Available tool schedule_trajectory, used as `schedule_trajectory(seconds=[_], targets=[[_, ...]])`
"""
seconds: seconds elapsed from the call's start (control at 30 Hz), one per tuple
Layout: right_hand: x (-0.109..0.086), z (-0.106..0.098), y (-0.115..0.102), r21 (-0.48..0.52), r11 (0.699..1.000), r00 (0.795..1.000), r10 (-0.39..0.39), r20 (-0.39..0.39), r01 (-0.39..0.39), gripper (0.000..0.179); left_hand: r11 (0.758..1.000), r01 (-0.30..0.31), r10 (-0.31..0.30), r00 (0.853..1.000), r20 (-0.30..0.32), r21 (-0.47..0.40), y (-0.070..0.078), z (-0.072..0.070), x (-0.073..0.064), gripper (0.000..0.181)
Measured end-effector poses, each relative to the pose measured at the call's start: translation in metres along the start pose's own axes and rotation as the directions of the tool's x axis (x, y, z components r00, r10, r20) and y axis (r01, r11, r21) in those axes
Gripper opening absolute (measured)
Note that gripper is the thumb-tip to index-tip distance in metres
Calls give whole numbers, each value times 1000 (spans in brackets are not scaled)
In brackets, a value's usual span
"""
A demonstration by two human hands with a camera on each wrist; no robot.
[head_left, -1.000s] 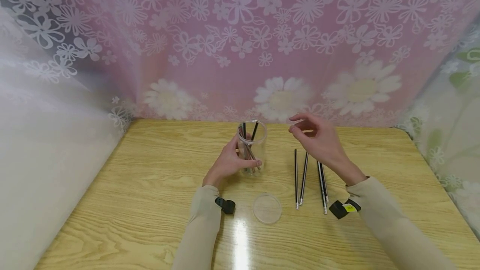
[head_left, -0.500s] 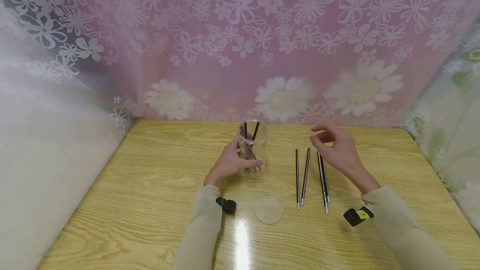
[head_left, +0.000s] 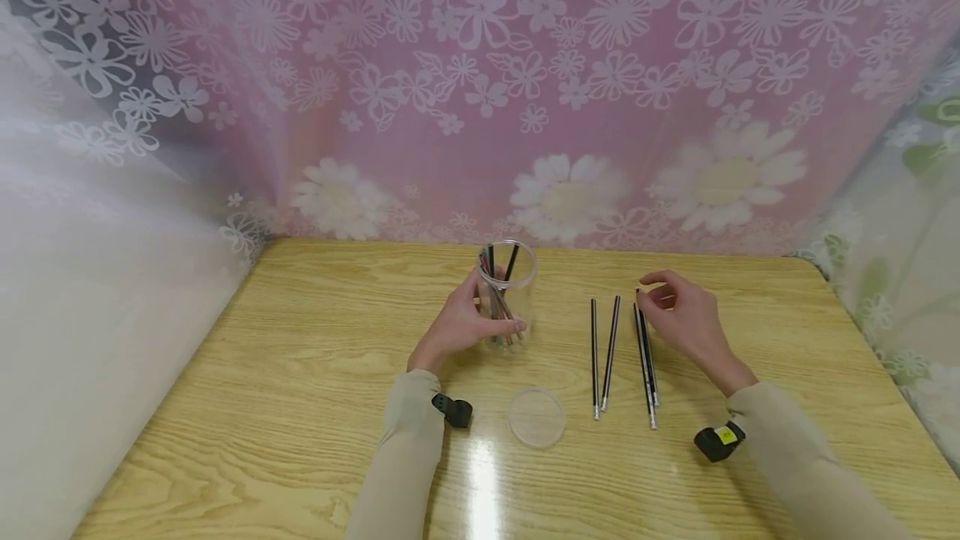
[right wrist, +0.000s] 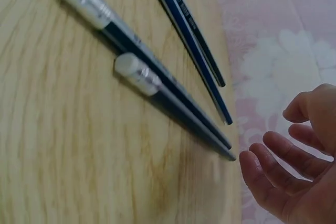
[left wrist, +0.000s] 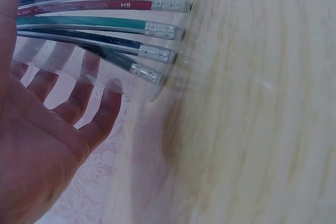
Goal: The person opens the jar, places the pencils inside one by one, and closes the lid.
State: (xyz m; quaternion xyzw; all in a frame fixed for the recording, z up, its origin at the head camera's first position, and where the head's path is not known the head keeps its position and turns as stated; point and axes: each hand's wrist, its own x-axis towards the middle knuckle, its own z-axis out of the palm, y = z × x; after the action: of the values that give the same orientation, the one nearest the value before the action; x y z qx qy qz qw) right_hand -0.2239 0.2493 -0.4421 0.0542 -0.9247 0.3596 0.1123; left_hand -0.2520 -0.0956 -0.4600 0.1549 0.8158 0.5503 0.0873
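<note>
My left hand [head_left: 463, 322] grips a clear jar [head_left: 528, 300] standing on the table, thumb along its near side and fingers round the back. Several pencils [head_left: 504, 313] lean inside it. In the left wrist view, pencils with red, green and dark barrels [left wrist: 113, 23] show metal ferrules at the jar's bottom. My right hand [head_left: 688, 319] hovers at the far ends of two dark pencils [head_left: 644, 365], thumb and fingers apart. The right wrist view shows relaxed fingers just beyond the tips of these two pencils [right wrist: 173, 94], holding nothing.
Two more dark pencils [head_left: 595, 357] lie between the jar and the right-hand pair, erasers toward me. A clear round lid [head_left: 537, 417] lies flat in front of the jar. A flowered pink curtain [head_left: 450, 148] hangs behind the wooden table [head_left: 300, 373].
My right hand has moved right, then down toward the far ends of the right-hand pencils. My left hand and the jar have stayed in place.
</note>
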Motion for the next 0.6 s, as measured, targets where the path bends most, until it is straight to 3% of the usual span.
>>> schedule_trajectory(seconds=[0.2,0.4,0.6], targets=[[2,1,10,-21,998,997,58,60,-56,34,1000,3,-3,1000,-2,6,1,0,-1,90],[5,0,15,-22,992,979,129,158,-128,40,1000,13,-13,1000,4,-1,2,1,-1,96],[12,1,20,-84,988,968,144,207,-129,42,1000,16,-16,1000,4,1,1,1,0,96]])
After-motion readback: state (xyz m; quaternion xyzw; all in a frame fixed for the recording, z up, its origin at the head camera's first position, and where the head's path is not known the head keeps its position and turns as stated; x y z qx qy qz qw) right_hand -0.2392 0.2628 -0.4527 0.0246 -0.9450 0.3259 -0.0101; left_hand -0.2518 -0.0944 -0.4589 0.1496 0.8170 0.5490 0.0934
